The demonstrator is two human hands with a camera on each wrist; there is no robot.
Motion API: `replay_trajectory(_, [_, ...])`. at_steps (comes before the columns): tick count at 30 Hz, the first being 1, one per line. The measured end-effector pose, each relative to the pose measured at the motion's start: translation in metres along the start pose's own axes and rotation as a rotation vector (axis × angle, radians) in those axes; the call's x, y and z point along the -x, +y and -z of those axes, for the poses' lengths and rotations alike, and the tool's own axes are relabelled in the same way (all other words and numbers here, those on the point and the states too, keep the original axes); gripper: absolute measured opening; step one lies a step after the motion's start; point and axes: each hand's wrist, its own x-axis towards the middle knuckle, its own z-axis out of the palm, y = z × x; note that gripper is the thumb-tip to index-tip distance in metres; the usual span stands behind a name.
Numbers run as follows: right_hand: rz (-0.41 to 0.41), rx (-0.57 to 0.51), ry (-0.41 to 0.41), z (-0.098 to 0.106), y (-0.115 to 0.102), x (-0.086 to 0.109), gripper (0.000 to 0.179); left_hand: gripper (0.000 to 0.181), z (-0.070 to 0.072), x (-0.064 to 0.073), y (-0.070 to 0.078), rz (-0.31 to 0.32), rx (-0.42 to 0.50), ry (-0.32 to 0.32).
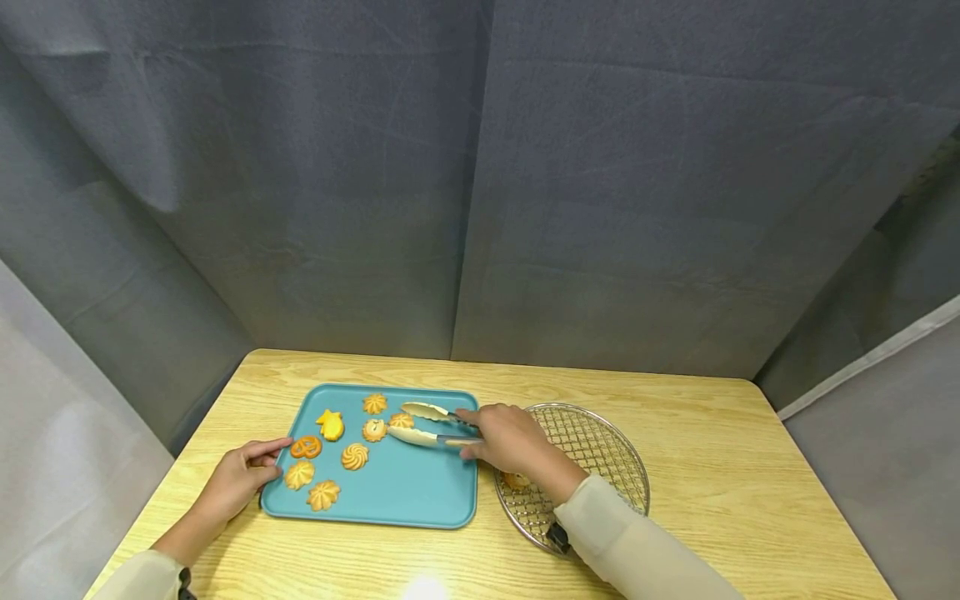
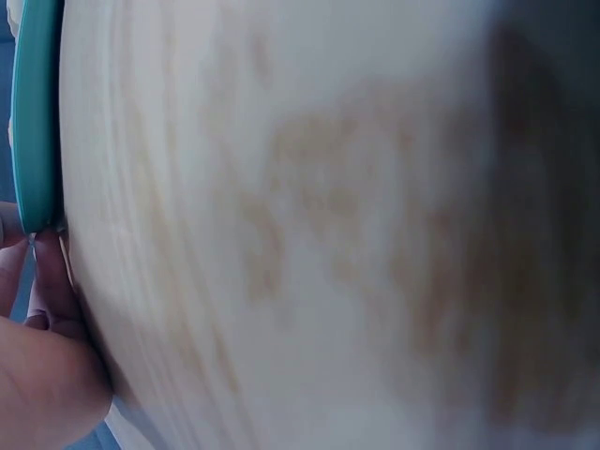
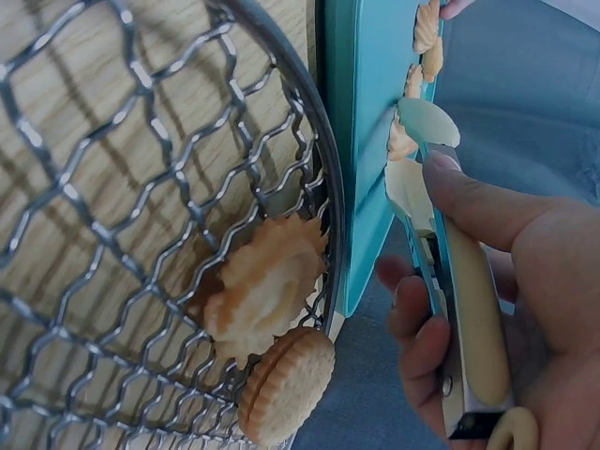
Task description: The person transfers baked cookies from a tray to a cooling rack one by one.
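Observation:
At the left rim of a teal tray (image 1: 405, 496), my left hand (image 1: 231, 483) pinches the edge. My right hand (image 1: 513, 437) grips a pair of tongs (image 3: 476, 309) with cream-coloured tips, reaching over the tray from the right. The tips are spread, and a flower-shaped cookie (image 1: 402, 420) lies between them on the tray. Close to the lower tip is a round cookie (image 1: 374, 430). Also on the tray are a pretzel cookie (image 1: 306, 447), a yellow cookie (image 1: 331, 425), a swirl cookie (image 1: 355, 456) and several flower-shaped ones.
Right of the tray stands a round wire rack (image 1: 622, 450), partly under my right forearm. It holds a scalloped cookie (image 3: 267, 281) and a round sandwich-like cookie (image 3: 288, 386) near its rim. Grey curtains (image 1: 360, 250) surround the wooden table (image 1: 712, 475).

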Motion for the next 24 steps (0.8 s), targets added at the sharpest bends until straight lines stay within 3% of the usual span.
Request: replay_trajectory(24, [-0.015,-0.049,-0.006,0.0068,0.0050,0.0083,0.069,0.051,0.0002,-0.0023,-0.0046,0.011,0.001,-0.007])
